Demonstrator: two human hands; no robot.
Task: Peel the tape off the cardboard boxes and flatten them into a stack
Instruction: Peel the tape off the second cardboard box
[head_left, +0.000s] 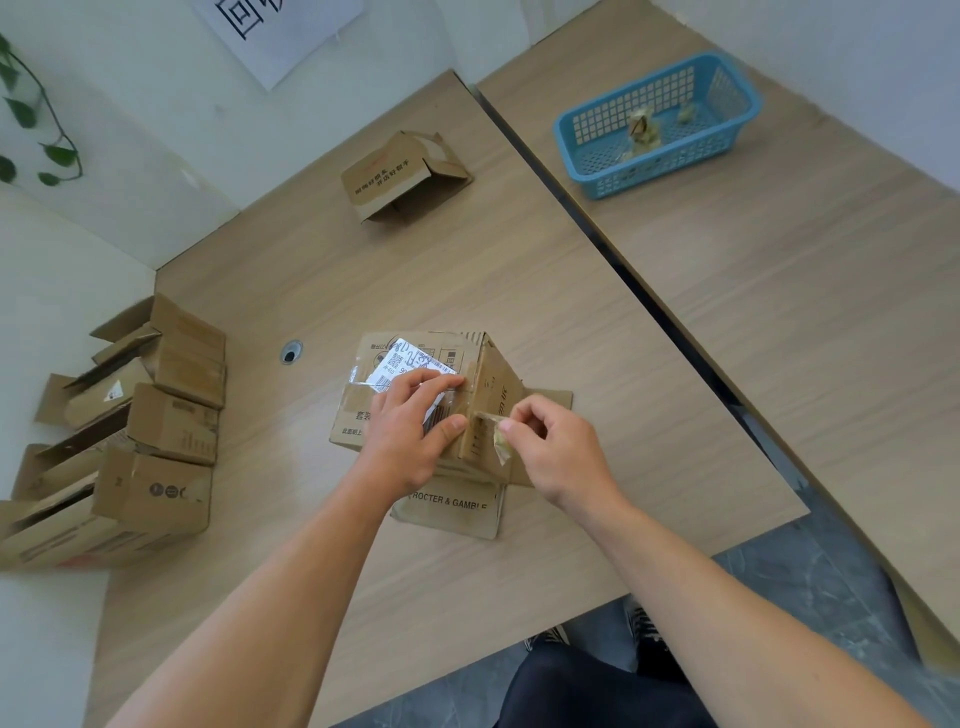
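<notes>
A cardboard box (488, 384) with a white shipping label stands at the middle of the wooden table (322, 270), on top of flattened cardboard (452, 512). My left hand (410, 421) grips the box's top near its right edge, fingers and thumb curled over the taped seam. My right hand (556, 447) pinches a strip of clear tape (496, 436) that is partly lifted off the box's right side.
Several open cardboard boxes (150, 436) are lined up at the table's left edge. Another opened box (402, 176) lies at the far middle. A blue plastic basket (660, 122) holding crumpled tape sits on the adjoining table at the right.
</notes>
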